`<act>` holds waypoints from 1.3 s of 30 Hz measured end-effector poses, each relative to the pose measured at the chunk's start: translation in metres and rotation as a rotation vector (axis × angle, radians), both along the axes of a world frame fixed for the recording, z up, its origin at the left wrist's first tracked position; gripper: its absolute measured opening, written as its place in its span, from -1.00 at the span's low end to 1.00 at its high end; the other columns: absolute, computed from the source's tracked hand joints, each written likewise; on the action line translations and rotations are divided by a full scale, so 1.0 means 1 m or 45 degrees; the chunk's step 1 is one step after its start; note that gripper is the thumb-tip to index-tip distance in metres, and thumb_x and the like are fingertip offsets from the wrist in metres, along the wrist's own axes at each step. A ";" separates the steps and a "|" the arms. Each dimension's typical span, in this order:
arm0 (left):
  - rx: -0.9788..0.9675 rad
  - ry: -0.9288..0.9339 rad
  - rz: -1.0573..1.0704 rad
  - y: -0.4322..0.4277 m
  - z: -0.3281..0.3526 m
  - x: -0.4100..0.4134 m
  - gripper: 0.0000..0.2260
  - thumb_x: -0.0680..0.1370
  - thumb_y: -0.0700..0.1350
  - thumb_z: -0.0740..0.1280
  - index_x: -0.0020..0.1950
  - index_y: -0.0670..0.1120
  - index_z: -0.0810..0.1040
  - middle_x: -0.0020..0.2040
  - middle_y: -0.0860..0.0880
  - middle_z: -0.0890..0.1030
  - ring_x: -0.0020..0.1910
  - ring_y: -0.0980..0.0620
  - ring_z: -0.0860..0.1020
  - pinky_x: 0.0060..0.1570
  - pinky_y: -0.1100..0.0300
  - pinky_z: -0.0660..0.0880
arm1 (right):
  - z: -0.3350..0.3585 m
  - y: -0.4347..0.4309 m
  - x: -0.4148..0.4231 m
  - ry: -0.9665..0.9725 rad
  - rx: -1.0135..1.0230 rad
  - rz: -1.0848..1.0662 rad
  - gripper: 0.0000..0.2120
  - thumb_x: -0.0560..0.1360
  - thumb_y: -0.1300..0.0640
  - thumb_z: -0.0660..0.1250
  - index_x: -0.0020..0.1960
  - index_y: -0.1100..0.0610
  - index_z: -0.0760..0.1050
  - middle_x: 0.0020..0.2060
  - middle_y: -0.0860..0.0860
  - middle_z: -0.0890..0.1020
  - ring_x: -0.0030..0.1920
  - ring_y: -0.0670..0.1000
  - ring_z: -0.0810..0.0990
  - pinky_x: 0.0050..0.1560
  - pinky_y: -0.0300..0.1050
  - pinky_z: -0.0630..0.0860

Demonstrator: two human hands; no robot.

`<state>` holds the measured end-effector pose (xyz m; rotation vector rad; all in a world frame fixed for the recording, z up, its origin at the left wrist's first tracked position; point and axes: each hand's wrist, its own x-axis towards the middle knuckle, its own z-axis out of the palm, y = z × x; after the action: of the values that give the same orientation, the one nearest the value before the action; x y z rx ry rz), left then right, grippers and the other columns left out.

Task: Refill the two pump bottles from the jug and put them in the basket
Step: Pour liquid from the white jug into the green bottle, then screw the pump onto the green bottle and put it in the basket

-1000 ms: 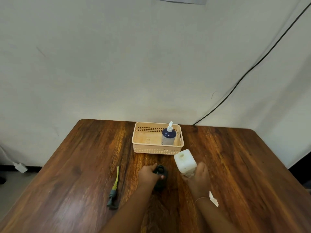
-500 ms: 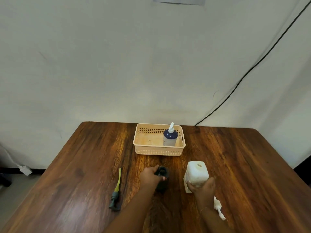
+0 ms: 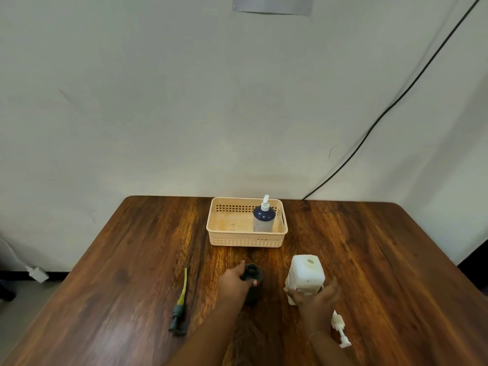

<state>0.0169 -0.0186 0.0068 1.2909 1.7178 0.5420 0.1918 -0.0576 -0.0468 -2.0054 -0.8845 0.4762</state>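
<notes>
A dark pump bottle [image 3: 253, 280] without its pump stands upright near the table's front, and my left hand [image 3: 235, 282] grips it round the neck. To its right the white jug [image 3: 306, 278] stands upright on the table with its round opening on top; my right hand [image 3: 317, 295] holds its lower part. A blue pump bottle [image 3: 263, 219] with a white pump stands in the right end of the beige basket [image 3: 224, 240].
A dark pump head with a yellow tube [image 3: 179, 307] lies left of my left hand. A white pump head [image 3: 340, 328] lies by my right wrist. The wooden table [image 3: 383, 260] meets the wall behind the basket, where a black cable [image 3: 369, 130] runs down.
The jug was tilted over the dark bottle; my right hand has brought it upright and set it down to the right. My left hand stays on the dark bottle.
</notes>
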 end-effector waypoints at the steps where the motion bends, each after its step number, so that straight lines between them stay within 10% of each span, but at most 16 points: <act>1: 0.009 -0.001 0.006 0.000 0.000 0.000 -0.43 0.49 -0.15 0.38 0.46 -0.01 0.26 0.39 -0.06 0.40 0.33 -0.08 0.40 0.30 0.03 0.43 | 0.003 -0.002 -0.004 -0.059 0.032 -0.027 0.20 0.05 -0.11 0.63 0.46 0.20 0.02 0.44 0.22 0.16 0.42 0.31 0.20 0.27 0.29 0.37; 12: 0.204 -0.107 0.306 -0.011 -0.005 -0.038 -0.65 0.55 -0.11 0.29 0.32 -0.16 0.47 0.20 -0.14 0.60 0.11 -0.02 0.56 0.03 0.18 0.46 | 0.042 0.002 -0.123 -0.512 0.587 0.651 -0.34 0.48 0.02 0.22 0.49 0.09 0.01 0.49 0.12 0.10 0.49 0.03 0.06 0.40 -0.01 0.17; 17: 0.297 0.201 0.613 -0.017 -0.031 -0.091 -0.80 0.54 -0.14 0.29 0.09 -0.14 0.64 -0.10 -0.16 0.69 -0.21 -0.08 0.57 -0.25 0.17 0.41 | 0.015 0.012 -0.172 -0.357 -0.050 1.181 -0.32 0.51 0.10 0.11 0.52 -0.01 -0.17 0.53 -0.07 -0.13 0.53 0.01 -0.08 0.52 0.00 0.02; 24: -0.154 0.293 0.518 -0.021 -0.064 -0.120 -0.77 0.50 -0.18 0.27 0.11 -0.22 0.56 -0.16 -0.16 0.56 -0.18 -0.10 0.49 -0.16 0.09 0.45 | 0.003 0.012 -0.194 0.101 -0.684 1.579 -0.32 0.43 0.37 0.23 0.49 0.15 0.09 0.44 0.20 0.27 0.44 0.13 0.25 0.47 -0.04 0.16; 28: -0.142 0.285 0.503 -0.021 -0.066 -0.115 -0.75 0.46 -0.28 0.27 0.12 -0.26 0.56 -0.12 -0.25 0.61 -0.22 -0.15 0.49 -0.20 0.10 0.39 | 0.000 0.010 -0.196 0.069 -0.726 1.664 -0.24 0.45 0.37 0.23 0.52 0.15 -0.09 0.49 0.22 0.13 0.49 0.13 0.10 0.49 -0.09 0.02; 34: -0.204 0.218 0.514 -0.026 -0.059 -0.112 -0.81 0.43 -0.27 0.34 0.01 -0.25 0.64 -0.10 -0.25 0.66 -0.11 -0.18 0.61 -0.18 0.11 0.46 | 0.010 0.009 -0.184 0.200 -0.674 1.645 -0.38 0.47 0.44 0.16 0.48 0.15 0.14 0.40 0.17 0.35 0.39 0.03 0.29 0.02 -0.66 0.14; 39: -0.029 0.019 0.471 -0.014 -0.019 -0.106 -0.92 0.42 -0.31 0.37 -0.17 -0.19 0.66 -0.25 -0.17 0.66 -0.25 -0.12 0.61 -0.20 0.11 0.53 | 0.048 0.018 -0.168 0.262 -0.465 1.329 -0.61 0.48 0.35 0.24 0.29 0.15 0.45 0.22 0.11 0.56 0.23 -0.01 0.50 0.13 -0.42 0.43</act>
<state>-0.0890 -0.0325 -0.0119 0.9646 1.9821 0.7223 0.0233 -0.0393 0.0013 -1.5991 -1.7737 1.4699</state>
